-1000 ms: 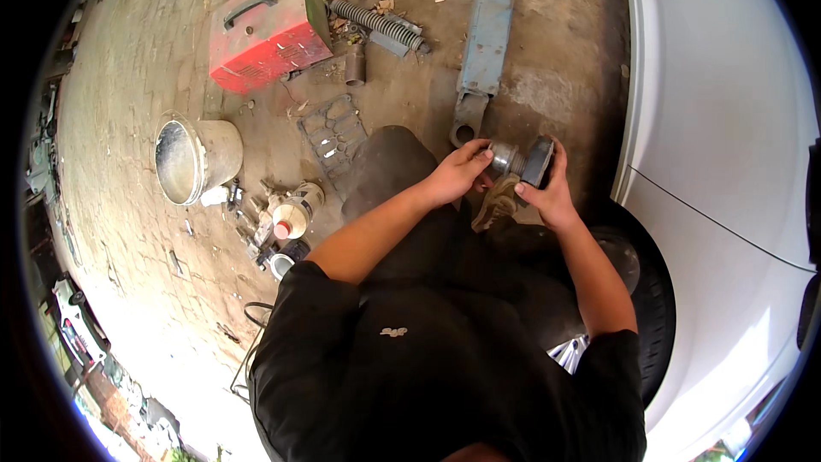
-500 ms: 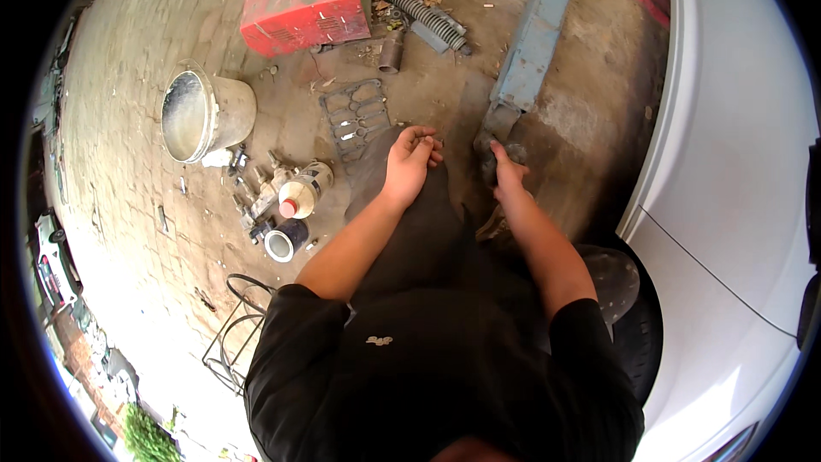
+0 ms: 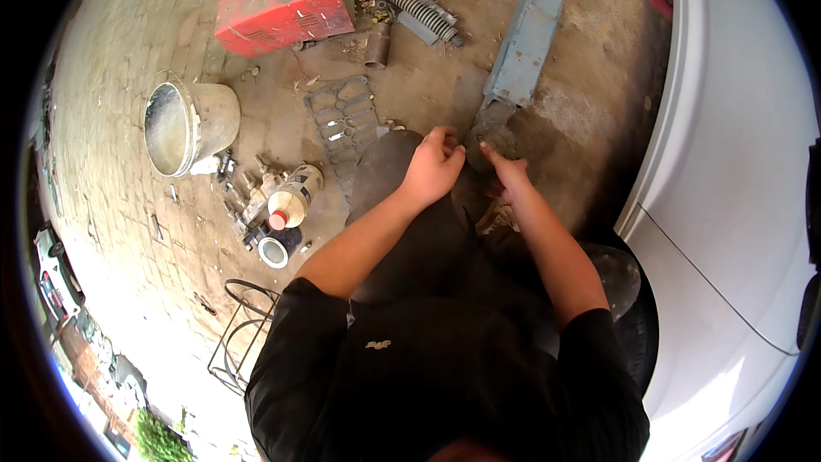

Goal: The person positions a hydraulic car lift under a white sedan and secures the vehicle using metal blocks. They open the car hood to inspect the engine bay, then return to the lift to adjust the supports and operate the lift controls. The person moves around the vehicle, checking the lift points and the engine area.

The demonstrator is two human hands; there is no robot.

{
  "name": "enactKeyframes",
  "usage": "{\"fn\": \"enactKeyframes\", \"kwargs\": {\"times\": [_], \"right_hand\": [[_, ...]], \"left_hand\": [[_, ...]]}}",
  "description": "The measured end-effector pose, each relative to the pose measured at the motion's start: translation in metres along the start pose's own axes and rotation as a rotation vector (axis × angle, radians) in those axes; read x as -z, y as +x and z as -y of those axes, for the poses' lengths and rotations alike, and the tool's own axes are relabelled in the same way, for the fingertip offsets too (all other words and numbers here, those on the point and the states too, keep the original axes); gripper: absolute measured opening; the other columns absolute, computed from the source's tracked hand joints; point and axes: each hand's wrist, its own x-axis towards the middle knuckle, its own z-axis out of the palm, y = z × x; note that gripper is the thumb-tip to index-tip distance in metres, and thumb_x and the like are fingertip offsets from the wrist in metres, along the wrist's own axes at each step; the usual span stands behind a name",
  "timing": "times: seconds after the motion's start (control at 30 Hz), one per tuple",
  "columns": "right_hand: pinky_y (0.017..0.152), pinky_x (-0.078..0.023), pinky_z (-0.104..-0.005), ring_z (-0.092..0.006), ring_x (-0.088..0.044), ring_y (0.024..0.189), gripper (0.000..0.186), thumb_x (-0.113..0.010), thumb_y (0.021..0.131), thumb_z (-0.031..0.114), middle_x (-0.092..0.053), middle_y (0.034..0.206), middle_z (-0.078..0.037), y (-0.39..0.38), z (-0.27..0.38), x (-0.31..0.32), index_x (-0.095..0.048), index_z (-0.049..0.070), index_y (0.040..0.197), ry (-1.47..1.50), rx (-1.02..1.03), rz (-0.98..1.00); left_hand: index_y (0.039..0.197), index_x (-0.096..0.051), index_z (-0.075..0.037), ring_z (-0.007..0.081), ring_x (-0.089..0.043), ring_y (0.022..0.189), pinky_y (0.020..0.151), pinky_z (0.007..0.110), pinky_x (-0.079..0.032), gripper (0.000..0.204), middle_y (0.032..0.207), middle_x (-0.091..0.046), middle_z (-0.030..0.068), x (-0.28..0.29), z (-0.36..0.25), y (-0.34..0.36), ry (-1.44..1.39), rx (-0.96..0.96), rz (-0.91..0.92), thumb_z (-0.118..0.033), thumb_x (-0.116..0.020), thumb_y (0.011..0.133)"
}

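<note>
My left hand (image 3: pixel 434 164) is raised over my knee, its fingers curled in toward the thumb. Whatever is between those fingertips, if anything, is too small to tell. Just right of it, my right hand (image 3: pixel 508 171) is closed with the thumb on top, against a dark grey, rounded part (image 3: pixel 493 139) that blends into the dirty ground. The part's kind is unclear, and the right fingers are mostly hidden under the hand. Beyond both hands lies the near end of a blue-grey metal beam (image 3: pixel 522 56). A flat metal gasket (image 3: pixel 342 111) rests on the ground left of my knee.
A white car (image 3: pixel 727 162) with a tyre (image 3: pixel 643 334) borders the right side. To the left stand a whitish bucket (image 3: pixel 214 120), a bottle (image 3: pixel 295 197), a small can (image 3: pixel 278 248) and a wire frame (image 3: pixel 235 334). Farther off are a red box (image 3: pixel 286 13) and a coil spring (image 3: pixel 410 7).
My left hand has moved right and slightly down, closer to my right hand. The right hand has shifted a little, its thumb now pointing up-left. The whole view has tilted slightly.
</note>
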Motion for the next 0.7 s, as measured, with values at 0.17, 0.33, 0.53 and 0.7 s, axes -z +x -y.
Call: {"fn": "enactKeyframes", "kwargs": {"times": [0.17,0.33,0.53,0.7], "right_hand": [[0.072,-0.052,-0.0517,-0.0331,-0.052,0.101,0.107,-0.084,0.068,0.043,-0.043,0.120,-0.025,0.011,-0.018,0.046,-0.016,-0.006,0.134,0.077,-0.036,0.079],[0.083,-0.050,-0.0470,-0.0344,-0.049,0.115,0.086,-0.077,0.078,0.040,-0.045,0.128,-0.021,-0.053,0.012,0.094,-0.030,-0.004,0.135,0.200,0.133,0.113],[0.090,-0.047,-0.0334,-0.0222,-0.052,0.114,0.058,-0.068,0.087,0.016,-0.048,0.126,-0.014,-0.133,0.033,0.210,-0.038,-0.001,0.134,0.144,0.784,0.085],[0.095,-0.046,-0.0355,-0.0234,-0.053,0.115,0.038,-0.061,0.090,0.005,-0.053,0.124,-0.013,-0.156,0.014,0.297,-0.048,-0.001,0.126,0.116,0.995,-0.339]], "left_hand": [[0.123,-0.046,0.013,0.0380,-0.060,0.106,0.089,0.040,-0.048,0.067,0.116,-0.058,0.0289,-0.035,0.015,0.048,0.553,0.146,0.199,-0.035,-0.066,0.082],[0.119,-0.047,0.017,0.0396,-0.065,0.088,0.078,0.042,-0.052,0.072,0.098,-0.063,0.0304,-0.072,0.032,0.080,0.640,0.296,0.647,-0.039,-0.068,0.078],[0.115,-0.048,0.020,0.0311,-0.061,0.053,0.056,0.044,-0.052,0.068,0.069,-0.062,0.0200,-0.125,0.070,0.090,0.462,0.597,0.743,-0.034,-0.067,0.078],[0.069,-0.054,0.011,0.0246,-0.056,0.044,0.040,0.035,-0.043,0.030,0.059,-0.060,0.0182,-0.185,0.051,0.085,0.548,0.589,0.821,-0.013,-0.072,0.075]]}}
